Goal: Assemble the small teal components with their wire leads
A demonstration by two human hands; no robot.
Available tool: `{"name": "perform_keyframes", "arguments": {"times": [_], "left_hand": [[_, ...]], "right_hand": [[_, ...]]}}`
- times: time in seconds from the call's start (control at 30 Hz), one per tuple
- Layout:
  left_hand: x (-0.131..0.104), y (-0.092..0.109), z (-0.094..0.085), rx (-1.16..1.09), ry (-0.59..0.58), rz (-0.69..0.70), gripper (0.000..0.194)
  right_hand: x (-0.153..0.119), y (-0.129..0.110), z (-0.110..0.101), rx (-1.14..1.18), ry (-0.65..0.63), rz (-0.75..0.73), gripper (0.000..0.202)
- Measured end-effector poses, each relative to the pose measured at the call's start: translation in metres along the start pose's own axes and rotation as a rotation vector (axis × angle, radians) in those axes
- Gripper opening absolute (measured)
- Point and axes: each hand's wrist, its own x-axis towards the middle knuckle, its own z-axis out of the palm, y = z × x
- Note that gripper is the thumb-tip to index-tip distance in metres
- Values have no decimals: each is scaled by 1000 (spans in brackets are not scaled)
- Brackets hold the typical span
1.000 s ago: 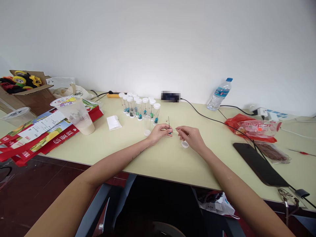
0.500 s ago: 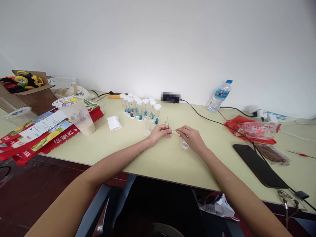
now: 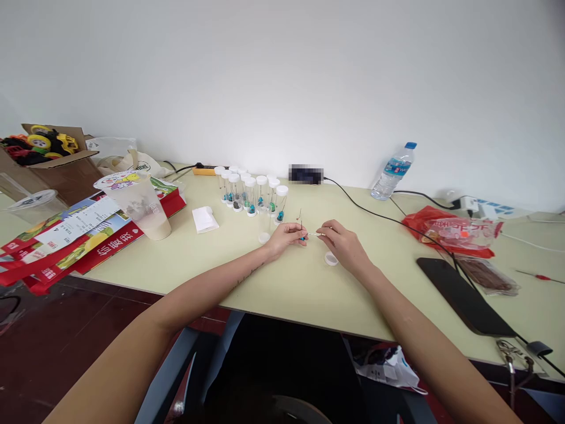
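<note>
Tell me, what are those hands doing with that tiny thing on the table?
A person sits at a pale table. The left hand pinches a tiny blue part with thin wire legs; the right hand pinches one wire's end. A row of white-capped clear tubes stands just behind, and a loose white cap lies by the right hand.

- Pale yellow-green table (image 3: 286, 288) carried all items.
- Capped clear vials (image 3: 249, 191) stood clustered at centre rear.
- Water bottle (image 3: 392, 171), red bag (image 3: 450, 229), dark tablet (image 3: 463, 291) lay right.
- Drink cup (image 3: 139, 203) and printed cartons (image 3: 66, 235) lay left.
</note>
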Motion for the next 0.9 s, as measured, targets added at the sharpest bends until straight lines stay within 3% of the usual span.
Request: {"name": "perform_keyframes", "arguments": {"times": [0.47,0.7,0.9], "left_hand": [[1,-2,0,-23,14,4,28],[1,-2,-1,-15,31,4,26],[0,-2,0,8,-1,2,27]], "right_hand": [[-1,-4,3,222,-46,81,28],[0,-1,3,177,-63,-22,26],[1,-5,0,220,-60,51,27]]}}
